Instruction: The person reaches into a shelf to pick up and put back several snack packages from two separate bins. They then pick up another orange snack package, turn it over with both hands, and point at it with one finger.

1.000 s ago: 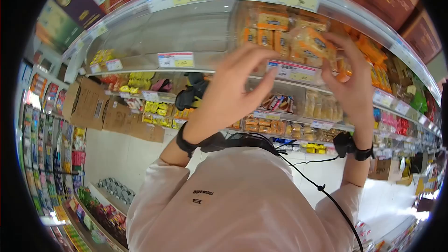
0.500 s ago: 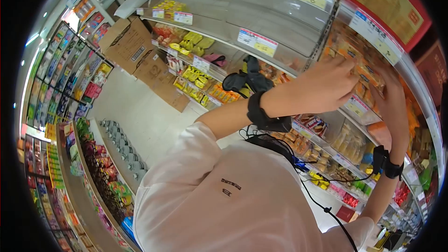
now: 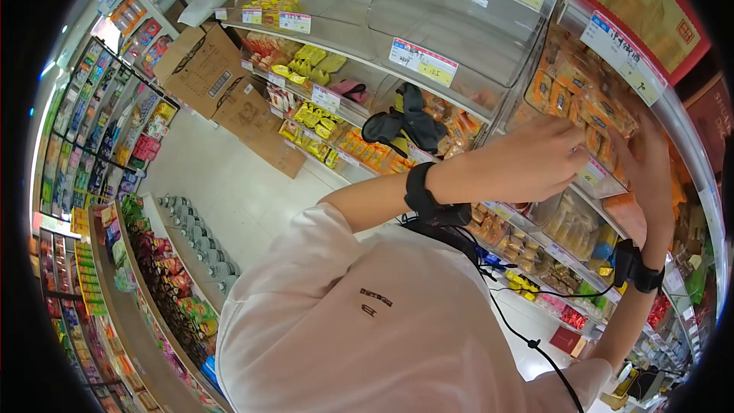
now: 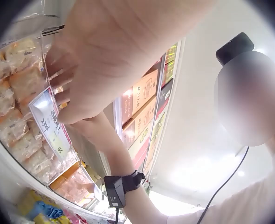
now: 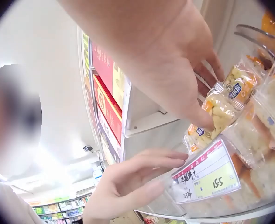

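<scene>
Orange-and-clear wrapped packets [image 3: 604,111] fill a clear shelf bin at the upper right of the head view. My right hand [image 3: 648,172] reaches in from the right; in the right wrist view that hand [image 5: 175,60] has its thumb and fingers around a packet [image 5: 219,109]. Beside it, my left hand [image 3: 527,159] is at the bin's front. The right wrist view shows the left hand [image 5: 133,184] with extended fingers at the edge by a price tag [image 5: 207,175]. In the left wrist view the left hand [image 4: 105,56] partly covers the bin.
Lower shelves hold yellow packets [image 3: 313,118] and a dark grey item [image 3: 417,118]. Cardboard boxes [image 3: 206,76] stand at the left. Red boxes [image 3: 650,0] line the top shelf. A dark cable [image 3: 535,344] hangs across the shirt.
Since the earliest frame the head view has turned, and both hands show farther right at the packets. Over the last half second the hands have barely shifted.
</scene>
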The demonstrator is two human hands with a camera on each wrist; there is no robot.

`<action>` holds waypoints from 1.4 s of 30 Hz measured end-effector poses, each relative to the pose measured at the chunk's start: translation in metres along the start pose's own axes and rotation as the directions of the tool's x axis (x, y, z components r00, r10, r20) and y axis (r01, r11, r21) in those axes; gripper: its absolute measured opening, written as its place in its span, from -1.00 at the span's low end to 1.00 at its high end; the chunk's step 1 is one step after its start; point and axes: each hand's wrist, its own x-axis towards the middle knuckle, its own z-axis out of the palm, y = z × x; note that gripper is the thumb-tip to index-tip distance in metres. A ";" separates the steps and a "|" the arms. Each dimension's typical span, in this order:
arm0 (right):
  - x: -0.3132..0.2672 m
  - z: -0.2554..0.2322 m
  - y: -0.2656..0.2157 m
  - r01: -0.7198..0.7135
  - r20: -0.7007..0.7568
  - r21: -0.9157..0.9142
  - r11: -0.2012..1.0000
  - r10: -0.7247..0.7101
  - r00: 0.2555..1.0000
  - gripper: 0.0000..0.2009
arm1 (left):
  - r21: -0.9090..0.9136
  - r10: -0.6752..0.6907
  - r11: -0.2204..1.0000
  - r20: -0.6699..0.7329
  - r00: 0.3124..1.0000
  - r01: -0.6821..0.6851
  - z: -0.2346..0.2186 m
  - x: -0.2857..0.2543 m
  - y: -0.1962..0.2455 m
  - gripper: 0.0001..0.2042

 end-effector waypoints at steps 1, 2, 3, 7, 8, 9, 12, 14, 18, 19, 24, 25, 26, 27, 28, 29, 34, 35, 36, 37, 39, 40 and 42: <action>-0.001 -0.003 -0.001 0.000 -0.013 -0.008 1.000 0.000 1.000 -0.50 | -0.012 0.022 1.000 0.015 1.000 -0.022 -0.003 -0.002 0.004 -0.84; -0.003 -0.006 -0.002 -0.001 -0.025 -0.016 1.000 0.001 1.000 -0.50 | -0.151 0.056 0.987 0.053 0.997 -0.048 -0.007 -0.006 0.008 -0.85; -0.004 -0.006 0.006 0.060 -0.069 -0.072 0.996 -0.065 0.995 -0.51 | -0.294 0.105 0.953 0.083 0.991 -0.076 -0.011 -0.009 0.013 -0.86; -0.004 -0.015 0.005 0.130 -0.117 -0.215 0.968 -0.158 0.981 -0.56 | -0.456 0.132 0.883 0.020 0.991 -0.108 -0.029 -0.013 0.032 -0.86; -0.002 -0.014 0.005 0.099 -0.104 -0.202 0.974 -0.122 0.987 -0.57 | -0.439 0.114 0.893 0.002 0.993 -0.102 -0.032 -0.011 0.030 -0.85; 0.000 -0.012 0.006 0.077 -0.105 -0.178 0.981 -0.096 0.990 -0.58 | -0.419 0.090 0.904 -0.016 0.996 -0.088 -0.034 -0.010 0.029 -0.84; 0.016 -0.002 0.018 0.045 -0.100 -0.118 0.992 -0.057 0.993 -0.60 | -0.283 -0.002 0.959 -0.058 0.998 -0.015 -0.032 -0.010 0.018 -0.81; 0.028 0.007 0.028 0.035 -0.100 -0.107 0.994 -0.045 0.994 -0.62 | -0.174 -0.046 0.984 -0.099 0.994 0.028 -0.026 -0.013 0.009 -0.81; 0.054 0.022 -0.005 -0.048 0.032 -0.006 0.999 0.048 0.998 -0.59 | -0.162 -0.057 0.986 -0.087 0.995 0.042 -0.027 -0.020 -0.002 -0.81; 0.061 0.024 -0.014 -0.035 0.073 0.017 0.999 0.034 0.997 -0.60 | -0.182 -0.040 0.983 -0.099 0.994 0.021 -0.028 -0.021 -0.003 -0.82; 0.092 0.029 -0.035 -0.018 0.189 0.079 0.997 0.002 0.982 -0.55 | -0.202 -0.028 0.979 -0.070 0.997 0.013 -0.039 -0.024 -0.004 -0.84; 0.094 0.030 -0.034 -0.018 0.191 0.084 0.996 0.001 0.982 -0.54 | -0.201 -0.027 0.979 -0.073 0.997 0.012 -0.041 -0.025 -0.006 -0.84; 0.098 0.031 -0.034 -0.024 0.194 0.093 0.995 0.005 0.981 -0.53 | -0.200 -0.026 0.980 -0.073 0.997 0.010 -0.043 -0.026 -0.007 -0.85; 0.100 0.034 -0.034 -0.027 0.192 0.101 0.994 0.007 0.981 -0.52 | -0.198 -0.025 0.980 -0.073 0.997 0.010 -0.045 -0.028 -0.009 -0.85; 0.101 0.036 -0.033 -0.031 0.188 0.111 0.993 0.010 0.982 -0.50 | -0.197 -0.023 0.980 -0.072 0.997 0.008 -0.046 -0.029 -0.010 -0.85; 0.102 0.038 -0.033 -0.036 0.186 0.120 0.992 0.013 0.983 -0.49 | -0.199 -0.026 0.980 -0.071 0.997 0.011 -0.048 -0.030 -0.011 -0.86; 0.100 0.051 -0.030 -0.058 0.146 0.191 0.980 0.030 0.989 -0.42 | -0.203 -0.026 0.979 -0.056 0.998 0.014 -0.053 -0.035 -0.016 -0.86; 0.100 0.053 -0.031 -0.063 0.143 0.211 0.975 0.033 0.989 -0.41 | -0.205 -0.043 0.978 -0.036 0.998 0.034 -0.055 -0.037 -0.016 -0.86; 0.099 0.056 -0.031 -0.068 0.132 0.241 0.968 0.037 0.991 -0.39 | -0.207 -0.060 0.977 -0.016 0.998 0.055 -0.057 -0.038 -0.016 -0.86; 0.097 0.056 -0.033 -0.070 0.118 0.282 0.957 0.038 0.992 -0.38 | -0.208 -0.075 0.975 0.005 0.997 0.074 -0.059 -0.039 -0.016 -0.86; 0.093 0.057 -0.038 -0.042 0.059 0.425 0.904 0.018 0.998 -0.45 | -0.222 -0.055 0.974 -0.025 0.998 0.049 -0.058 -0.040 -0.019 -0.87; 0.091 0.059 -0.037 -0.002 0.014 0.474 0.880 -0.006 1.000 -0.47 | -0.229 -0.045 0.973 -0.040 0.998 0.035 -0.058 -0.040 -0.020 -0.87; 0.088 0.061 -0.038 0.040 -0.040 0.495 0.868 -0.024 0.999 -0.49 | -0.240 -0.044 0.970 -0.031 0.999 0.036 -0.057 -0.040 -0.022 -0.88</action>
